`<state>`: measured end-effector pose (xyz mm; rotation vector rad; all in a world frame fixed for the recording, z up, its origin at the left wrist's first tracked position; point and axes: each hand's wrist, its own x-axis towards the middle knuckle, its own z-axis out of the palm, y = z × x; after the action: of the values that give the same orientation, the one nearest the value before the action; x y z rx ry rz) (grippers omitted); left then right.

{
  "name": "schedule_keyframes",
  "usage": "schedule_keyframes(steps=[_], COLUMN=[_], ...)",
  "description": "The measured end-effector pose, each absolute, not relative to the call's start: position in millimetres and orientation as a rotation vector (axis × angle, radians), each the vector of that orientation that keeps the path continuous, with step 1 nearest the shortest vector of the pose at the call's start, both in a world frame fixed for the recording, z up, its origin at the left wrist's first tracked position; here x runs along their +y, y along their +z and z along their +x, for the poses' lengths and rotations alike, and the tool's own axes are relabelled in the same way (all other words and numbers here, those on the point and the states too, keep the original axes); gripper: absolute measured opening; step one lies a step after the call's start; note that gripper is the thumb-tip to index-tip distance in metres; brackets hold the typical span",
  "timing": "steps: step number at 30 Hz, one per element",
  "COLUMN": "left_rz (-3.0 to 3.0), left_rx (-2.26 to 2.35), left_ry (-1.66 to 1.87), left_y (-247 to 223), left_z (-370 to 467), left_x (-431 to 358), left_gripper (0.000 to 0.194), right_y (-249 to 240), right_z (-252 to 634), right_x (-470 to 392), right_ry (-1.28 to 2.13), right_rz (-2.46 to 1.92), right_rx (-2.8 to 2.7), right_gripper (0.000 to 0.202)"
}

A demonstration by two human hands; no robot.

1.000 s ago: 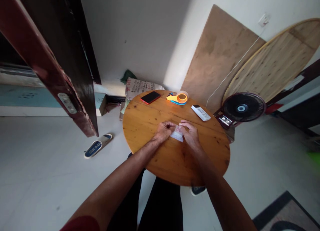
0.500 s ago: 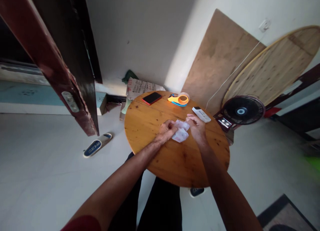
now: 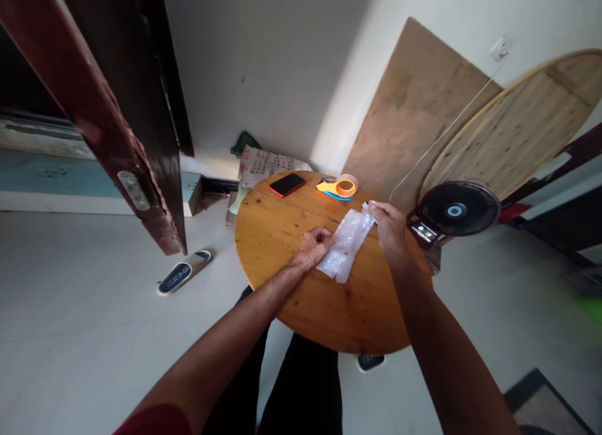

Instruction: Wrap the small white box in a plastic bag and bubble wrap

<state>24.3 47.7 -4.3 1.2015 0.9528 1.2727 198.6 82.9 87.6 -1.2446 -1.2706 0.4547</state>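
Note:
A strip of bubble wrap [image 3: 347,241], whitish and see-through, stretches slantwise over the round wooden table. My right hand [image 3: 388,225] pinches its far upper end. On the other side, my left hand [image 3: 314,246] has its fingers curled and pressed against the wrap's left edge. The near end of the wrap looks folded or doubled over. Behind my right hand, the small white box is mostly hidden.
On the table [image 3: 263,253] lie a phone [image 3: 286,185] with red edges and an orange tape dispenser [image 3: 339,187] with a blue part. A fan [image 3: 455,210] stands to the right. A door [image 3: 136,190] is at the left, with a slipper [image 3: 181,275] on the floor.
My right hand has moved up and to the right, drawing the bubble wrap out from a small folded piece into a longer strip. My left hand has stayed nearly in place.

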Motion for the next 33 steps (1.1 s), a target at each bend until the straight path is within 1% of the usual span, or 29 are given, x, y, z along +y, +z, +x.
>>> schedule_keyframes(steps=[4, 10, 14, 17, 19, 22, 23, 25, 29, 33], left_rz=[1.270, 1.344, 1.490, 1.711, 1.809, 1.775, 1.732, 1.634, 1.423, 1.190], left_rx=[0.904, 0.964, 1.011, 1.043, 1.048, 1.074, 1.097, 1.157, 1.266, 1.209], left_ry=[1.237, 1.204, 1.258, 1.307, 1.295, 1.254, 1.233, 1.193, 1.238, 1.333], left_y=[-7, -8, -7, -8, -9, -10, -10, -9, -9, -12], left_z=[22, 24, 26, 25, 24, 22, 21, 21, 18, 16], left_x=[46, 47, 45, 44, 44, 44, 44, 45, 50, 57], left_gripper=[0.011, 0.017, 0.027, 0.028, 0.026, 0.018, 0.015, 0.010, 0.009, 0.011], right_y=[82, 60, 50, 48, 48, 48, 46, 40, 22, 7], right_z=[206, 215, 207, 193, 185, 186, 190, 202, 227, 236], right_x=[87, 73, 55, 47, 47, 49, 50, 49, 39, 31], right_ry=[0.490, 0.346, 0.389, 0.284, 0.173, 0.124, 0.139, 0.217, 0.485, 0.522], right_rz=[-1.362, -1.438, -1.513, -1.712, -1.851, -1.919, -1.893, -1.777, -1.590, -1.569], right_rx=[-1.282, -1.245, -1.473, -1.637, -1.706, -1.744, -1.729, -1.623, -1.251, -1.117], right_gripper=[0.028, 0.031, 0.036, 0.039, 0.034, 0.009, 0.007, 0.012, 0.019, 0.023])
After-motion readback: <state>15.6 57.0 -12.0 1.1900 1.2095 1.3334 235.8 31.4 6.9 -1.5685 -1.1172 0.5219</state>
